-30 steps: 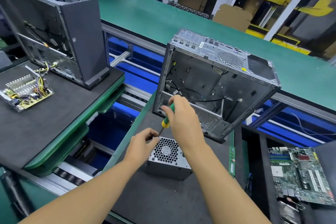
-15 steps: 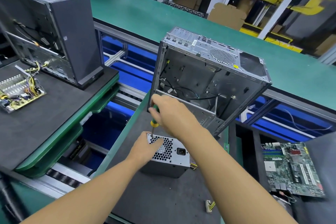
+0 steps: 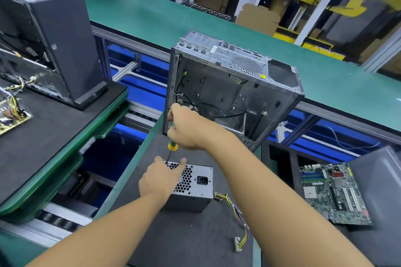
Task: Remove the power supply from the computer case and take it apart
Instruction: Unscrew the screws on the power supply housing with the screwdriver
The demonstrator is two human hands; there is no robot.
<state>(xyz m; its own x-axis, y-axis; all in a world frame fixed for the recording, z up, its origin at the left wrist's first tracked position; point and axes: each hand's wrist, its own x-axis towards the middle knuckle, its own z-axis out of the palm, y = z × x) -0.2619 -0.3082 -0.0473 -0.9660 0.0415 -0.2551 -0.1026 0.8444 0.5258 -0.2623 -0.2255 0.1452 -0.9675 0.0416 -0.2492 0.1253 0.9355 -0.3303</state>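
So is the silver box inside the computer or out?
Out. The power supply sits on the grey mat in front of the computer case, its wires trailing loose on the mat.

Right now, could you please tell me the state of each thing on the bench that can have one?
Silver computer case: standing, side open.
Grey metal power supply box: out of the case, lying on the dark mat, cover on.
Green-and-yellow screwdriver: tip at the box's far corner.
Right hand: grips the screwdriver.
Left hand: holds the box's far edge.
Green motherboard: lying flat, outside the case.
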